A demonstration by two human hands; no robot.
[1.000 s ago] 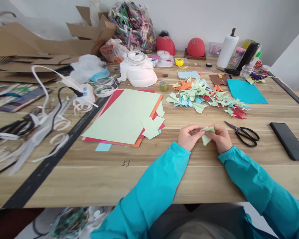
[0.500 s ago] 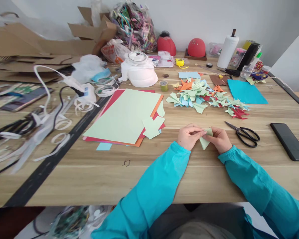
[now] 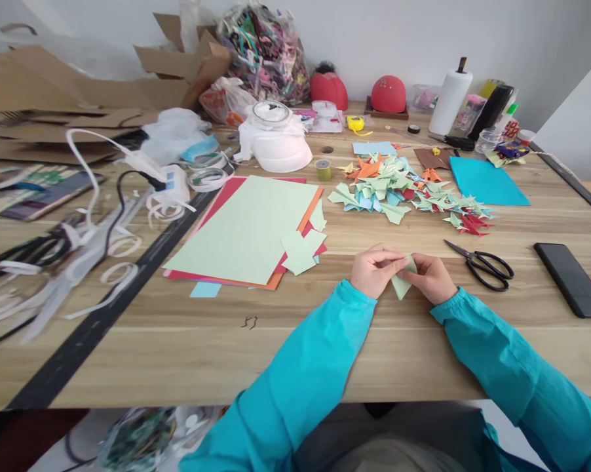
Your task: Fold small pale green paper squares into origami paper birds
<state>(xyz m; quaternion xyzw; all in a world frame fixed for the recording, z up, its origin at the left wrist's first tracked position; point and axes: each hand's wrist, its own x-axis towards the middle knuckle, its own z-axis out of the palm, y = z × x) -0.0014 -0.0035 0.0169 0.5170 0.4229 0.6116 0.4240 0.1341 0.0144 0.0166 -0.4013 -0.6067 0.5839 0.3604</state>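
Between both hands is a small folded piece of light green paper [image 3: 400, 287], its pointed lower end hanging down toward me. My left hand [image 3: 375, 271] pinches its upper left side with thumb and fingers. From the other side my right hand [image 3: 432, 277] grips its right edge, and the fingertips of the two hands nearly meet. Parts of the folds are hidden behind the fingers. Black-handled scissors [image 3: 487, 265] lie to the right of my right hand. Left of my left hand rest cut light green paper pieces [image 3: 303, 251], beside a stack of coloured sheets [image 3: 241, 229].
Beyond my hands spreads a pile of folded paper shapes [image 3: 384, 180] in green, blue, orange and red. A black phone [image 3: 572, 278] lies at the right. Cables and a power strip [image 3: 171, 187] clutter the left, with cardboard [image 3: 103, 92] behind.
The fingers have shifted slightly on the folded paper, and its pointed end hangs a little lower and further left. Both hands keep hold, almost in the same place.
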